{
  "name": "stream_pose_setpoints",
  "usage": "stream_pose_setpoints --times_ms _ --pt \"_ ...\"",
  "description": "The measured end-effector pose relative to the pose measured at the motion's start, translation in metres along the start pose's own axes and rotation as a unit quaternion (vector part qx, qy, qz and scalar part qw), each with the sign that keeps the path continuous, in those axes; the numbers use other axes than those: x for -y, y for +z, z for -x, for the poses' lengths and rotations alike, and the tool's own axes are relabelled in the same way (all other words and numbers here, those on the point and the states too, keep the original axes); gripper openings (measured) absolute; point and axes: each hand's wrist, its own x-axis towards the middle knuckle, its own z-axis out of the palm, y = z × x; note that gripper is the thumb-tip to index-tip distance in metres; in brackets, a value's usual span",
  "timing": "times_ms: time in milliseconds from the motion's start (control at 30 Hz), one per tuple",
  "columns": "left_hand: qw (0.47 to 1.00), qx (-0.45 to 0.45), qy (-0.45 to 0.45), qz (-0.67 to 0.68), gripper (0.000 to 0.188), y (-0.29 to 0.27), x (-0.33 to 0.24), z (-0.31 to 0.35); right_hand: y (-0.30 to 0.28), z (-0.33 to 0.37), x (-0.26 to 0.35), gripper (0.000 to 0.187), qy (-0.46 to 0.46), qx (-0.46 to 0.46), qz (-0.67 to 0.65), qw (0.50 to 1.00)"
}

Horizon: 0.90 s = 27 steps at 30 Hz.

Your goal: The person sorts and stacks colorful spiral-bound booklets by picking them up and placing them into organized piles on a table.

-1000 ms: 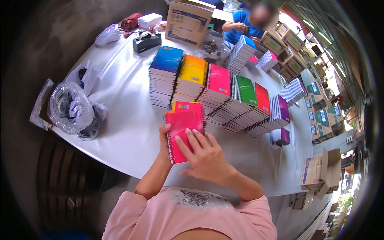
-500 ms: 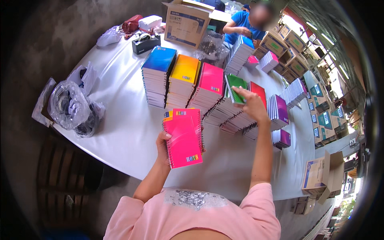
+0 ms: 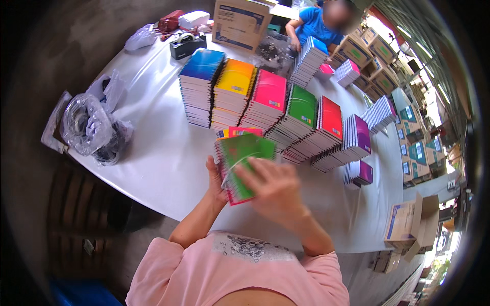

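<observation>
Your left hand [image 3: 217, 184] is gripping a small stack of spiral-bound notebooks [image 3: 240, 163] by its spine above the white tabletop's [image 3: 163, 153] near edge, while your right hand [image 3: 273, 186], fingers seemingly spread, is pressing the green top cover flat, squaring them.

green notebook [image 3: 246, 153] (pink-edged), white table [image 3: 158, 153]

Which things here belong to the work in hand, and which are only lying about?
In the work:
- left hand and right hand
- held bundle of notebooks, green one on top
- row of coloured notebook stacks

Lying about:
- clear plastic bags
- tape dispenser
- cardboard box
</observation>
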Motion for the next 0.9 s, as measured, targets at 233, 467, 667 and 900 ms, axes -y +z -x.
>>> stream_pose_setpoints --times_ms 233,467,667,900 --pt "0.990 0.002 -0.115 -0.080 0.084 -0.002 0.006 0.001 -0.035 -0.007 -0.115 0.083 0.175 0.036 0.025 0.984" --pt "0.994 -0.035 -0.081 -0.065 0.076 -0.005 0.014 -0.012 0.005 0.030 -0.222 0.070 0.266 -0.012 0.014 0.964" --pt "0.996 -0.037 -0.068 -0.035 0.066 0.008 0.017 -0.009 -0.010 0.024 -0.223 0.061 0.263 0.003 -0.088 0.961" --pt "0.995 -0.002 -0.096 -0.033 0.066 0.009 0.014 -0.011 -0.031 0.021 -0.162 0.029 0.183 -0.255 0.042 0.948"
